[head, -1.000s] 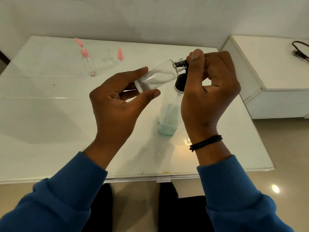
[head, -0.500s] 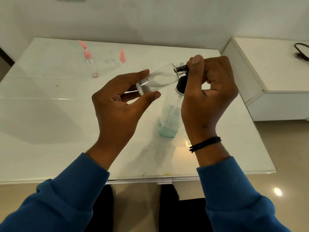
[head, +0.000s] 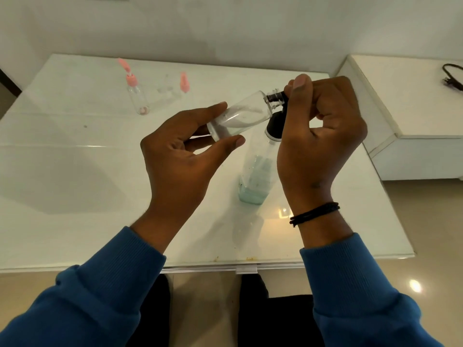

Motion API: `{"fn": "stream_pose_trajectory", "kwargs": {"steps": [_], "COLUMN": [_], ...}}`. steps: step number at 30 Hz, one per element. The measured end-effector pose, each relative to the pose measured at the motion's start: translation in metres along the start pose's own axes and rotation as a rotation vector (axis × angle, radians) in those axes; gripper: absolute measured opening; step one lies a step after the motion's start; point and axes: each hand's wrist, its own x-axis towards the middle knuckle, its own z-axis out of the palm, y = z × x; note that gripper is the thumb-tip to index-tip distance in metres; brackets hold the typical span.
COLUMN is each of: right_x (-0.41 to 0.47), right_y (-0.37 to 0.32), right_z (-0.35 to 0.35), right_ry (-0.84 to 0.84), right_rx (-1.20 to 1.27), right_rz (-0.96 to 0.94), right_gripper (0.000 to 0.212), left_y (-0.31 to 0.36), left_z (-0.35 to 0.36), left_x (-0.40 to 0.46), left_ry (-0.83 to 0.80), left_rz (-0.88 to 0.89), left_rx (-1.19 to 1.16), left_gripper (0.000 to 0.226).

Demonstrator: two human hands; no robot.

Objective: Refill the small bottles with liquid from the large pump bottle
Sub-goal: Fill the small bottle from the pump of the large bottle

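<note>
My left hand (head: 180, 156) pinches a small clear bottle (head: 240, 116) by its base, tilted with its open neck up to the right. White liquid lies along the bottle's lower side. The black nozzle of the large pump bottle (head: 255, 176) sits in that neck. My right hand (head: 318, 136) is curled over the black pump head, thumb on top. The large bottle stands on the white table (head: 75, 171) with a little pale blue-green liquid at its bottom. Its pump head is mostly hidden by my right hand.
Far left on the table stands a small clear bottle with an open pink flip cap (head: 135, 93). A loose pink cap (head: 183, 82) and another clear bottle (head: 165, 95) are beside it. A white cabinet (head: 400, 101) with a black cable (head: 451, 77) stands at the right.
Both hands and the two bottles hold nearly the same pose. The white liquid in the small bottle looks slightly fuller; the view shifted a little.
</note>
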Motion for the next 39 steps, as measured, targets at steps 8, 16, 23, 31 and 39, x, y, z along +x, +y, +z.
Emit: {"fn": "stream_pose_trajectory", "kwargs": {"steps": [8, 16, 23, 31, 39], "right_x": [-0.0024, -0.0036, 0.0019, -0.001, -0.0069], "right_y": [0.0023, 0.0007, -0.0002, 0.0015, 0.0009], "right_z": [0.0002, -0.0003, -0.0016, -0.0008, 0.0013], "right_ry": [-0.018, -0.024, -0.004, -0.005, -0.003], "right_rx": [-0.01, 0.003, 0.003, 0.013, 0.033], "right_rz": [0.013, 0.032, 0.017, 0.029, 0.059], "right_gripper": [0.029, 0.029, 0.031, 0.031, 0.028], "left_y": [-0.0006, 0.001, 0.0001, 0.0006, 0.0019], "left_z": [-0.0005, -0.0014, 0.0003, -0.0003, -0.0011], "left_x": [-0.0004, 0.0001, -0.0008, -0.001, -0.0004], "left_ry": [0.01, 0.019, 0.002, 0.003, 0.023], "left_rz": [-0.005, -0.004, -0.018, -0.01, 0.001], "left_rx": [-0.008, 0.002, -0.022, -0.003, 0.01], "left_gripper": [0.047, 0.047, 0.048, 0.047, 0.046]}}
